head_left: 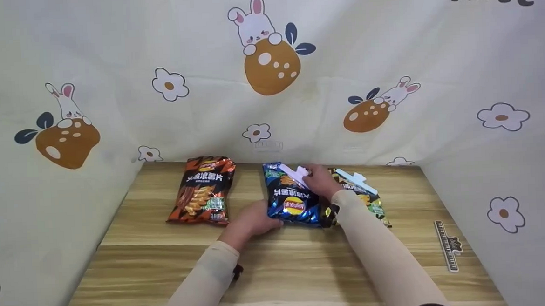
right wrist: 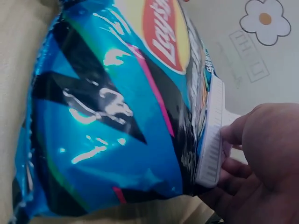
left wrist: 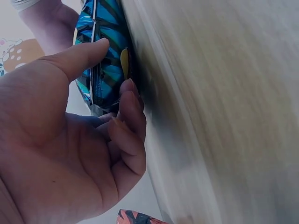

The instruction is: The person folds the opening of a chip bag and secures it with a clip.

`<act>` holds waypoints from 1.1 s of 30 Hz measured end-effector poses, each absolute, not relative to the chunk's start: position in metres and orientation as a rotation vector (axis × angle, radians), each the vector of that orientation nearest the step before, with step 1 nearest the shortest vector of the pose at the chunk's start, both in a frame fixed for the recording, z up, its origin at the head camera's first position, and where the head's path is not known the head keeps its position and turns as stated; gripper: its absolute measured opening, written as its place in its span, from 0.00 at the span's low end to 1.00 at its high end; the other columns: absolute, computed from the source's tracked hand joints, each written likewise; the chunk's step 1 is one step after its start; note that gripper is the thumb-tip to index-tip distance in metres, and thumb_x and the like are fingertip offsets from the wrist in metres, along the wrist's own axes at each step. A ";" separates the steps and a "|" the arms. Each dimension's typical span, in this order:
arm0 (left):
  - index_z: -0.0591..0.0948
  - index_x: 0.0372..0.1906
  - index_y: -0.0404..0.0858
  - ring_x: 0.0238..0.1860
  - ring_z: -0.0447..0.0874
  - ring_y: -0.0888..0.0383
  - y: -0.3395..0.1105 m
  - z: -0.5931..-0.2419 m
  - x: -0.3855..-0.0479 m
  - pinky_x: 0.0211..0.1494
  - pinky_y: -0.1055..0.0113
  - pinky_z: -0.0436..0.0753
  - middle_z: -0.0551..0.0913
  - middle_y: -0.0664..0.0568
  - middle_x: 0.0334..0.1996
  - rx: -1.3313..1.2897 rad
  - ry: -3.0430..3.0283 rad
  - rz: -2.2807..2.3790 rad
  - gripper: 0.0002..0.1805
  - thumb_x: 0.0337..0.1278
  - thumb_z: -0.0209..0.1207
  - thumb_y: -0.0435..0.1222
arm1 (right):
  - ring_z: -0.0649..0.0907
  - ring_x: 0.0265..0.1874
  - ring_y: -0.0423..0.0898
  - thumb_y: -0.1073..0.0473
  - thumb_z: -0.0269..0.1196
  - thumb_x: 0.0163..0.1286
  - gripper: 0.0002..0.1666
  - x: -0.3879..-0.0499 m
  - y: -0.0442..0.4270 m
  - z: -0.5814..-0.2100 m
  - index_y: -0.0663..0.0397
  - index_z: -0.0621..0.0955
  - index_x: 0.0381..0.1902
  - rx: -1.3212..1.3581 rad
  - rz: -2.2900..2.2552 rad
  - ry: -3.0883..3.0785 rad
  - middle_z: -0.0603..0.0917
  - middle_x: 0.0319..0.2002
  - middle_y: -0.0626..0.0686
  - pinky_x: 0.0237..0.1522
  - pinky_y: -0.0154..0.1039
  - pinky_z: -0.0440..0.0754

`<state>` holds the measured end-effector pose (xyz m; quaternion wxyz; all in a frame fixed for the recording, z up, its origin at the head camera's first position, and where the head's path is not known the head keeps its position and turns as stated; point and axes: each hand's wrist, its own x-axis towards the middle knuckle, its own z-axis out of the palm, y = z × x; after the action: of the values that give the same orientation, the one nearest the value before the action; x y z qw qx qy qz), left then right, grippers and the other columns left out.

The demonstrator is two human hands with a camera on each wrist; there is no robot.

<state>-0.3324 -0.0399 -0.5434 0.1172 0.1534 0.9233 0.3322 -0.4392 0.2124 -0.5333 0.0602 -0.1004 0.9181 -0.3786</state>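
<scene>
A blue and black potato chip bag point(head_left: 289, 196) lies on the wooden table, its print upside down in the head view. My left hand point(head_left: 260, 217) is at the bag's near left corner; in the left wrist view, the thumb point(left wrist: 96, 50) lies along the bag's side seam and the other fingers curl about its lower edge. With my right hand point(head_left: 320, 181) I pinch the handle of a pale purple bag clip point(head_left: 295, 174) lying aslant on the bag's far right corner. In the right wrist view the ridged clip point(right wrist: 212, 140) sits against the blue bag point(right wrist: 103, 116).
On the left lies an orange-black chip bag point(head_left: 203, 191). Partly behind my right arm is another dark chip bag point(head_left: 376, 207) with a light blue clip point(head_left: 357, 181) on it. A ruler-like strip point(head_left: 446, 246) lies at the right. Printed cloth point(head_left: 205, 114) walls the table point(head_left: 279, 274).
</scene>
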 end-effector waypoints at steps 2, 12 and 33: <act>0.84 0.65 0.36 0.52 0.87 0.43 -0.039 -0.542 -0.332 0.66 0.42 0.84 0.89 0.39 0.57 0.455 2.709 0.966 0.31 0.63 0.77 0.47 | 0.77 0.75 0.60 0.66 0.60 0.83 0.33 -0.439 0.212 -0.536 0.51 0.74 0.83 -0.335 -1.108 2.807 0.78 0.77 0.59 0.78 0.61 0.72; 0.83 0.68 0.36 0.53 0.87 0.43 -0.038 -0.538 -0.331 0.65 0.43 0.84 0.89 0.39 0.58 0.439 2.734 0.953 0.33 0.62 0.76 0.47 | 0.83 0.66 0.61 0.61 0.63 0.81 0.32 -0.438 0.211 -0.533 0.67 0.75 0.77 -0.164 -1.000 2.813 0.82 0.70 0.68 0.72 0.60 0.79; 0.81 0.63 0.36 0.43 0.84 0.50 -0.055 -0.511 -0.320 0.51 0.50 0.87 0.86 0.47 0.46 0.271 2.741 0.985 0.28 0.70 0.74 0.49 | 0.83 0.61 0.57 0.54 0.66 0.83 0.23 -0.381 0.218 -0.506 0.62 0.82 0.66 -0.238 -1.381 2.790 0.85 0.60 0.60 0.68 0.58 0.81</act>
<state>-0.3200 -0.0547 -0.5113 0.1081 0.0921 0.9316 0.3346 -0.3815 0.2180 -0.5058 0.0097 -0.0761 0.8935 -0.4424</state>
